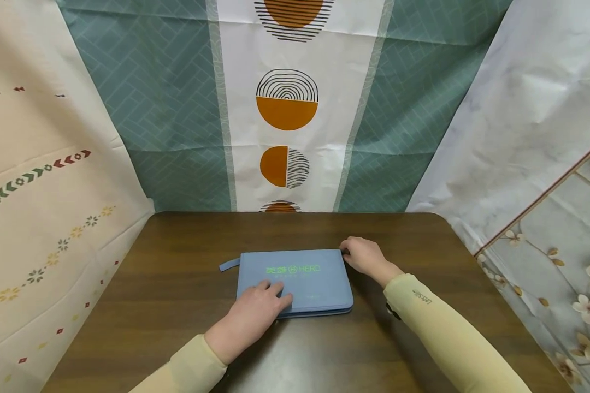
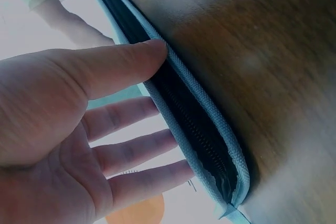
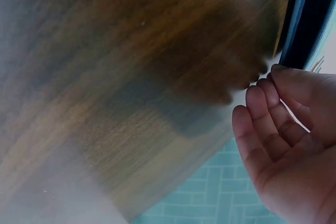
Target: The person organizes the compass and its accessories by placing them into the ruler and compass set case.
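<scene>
A blue zippered case [image 1: 314, 286] with green lettering lies flat on the brown table. My left hand [image 1: 255, 311] rests on its near left part, fingers extended over the cover. In the left wrist view, the thumb [image 2: 131, 61] touches the dark zipper band [image 2: 184, 114], where a line of teeth shows. My right hand [image 1: 366, 256] is at the far right corner of the case. Seen from the right wrist, its thumb and forefinger pinch at the zipper edge [image 3: 304, 30]; the zipper pull between them is mostly hidden.
A blue fabric tab [image 1: 229, 265] sticks out from the case's far left corner. The wooden table [image 1: 177, 278] extends around the case. A patterned green and white cloth [image 1: 177, 109] hangs behind it, with other cloths at both sides.
</scene>
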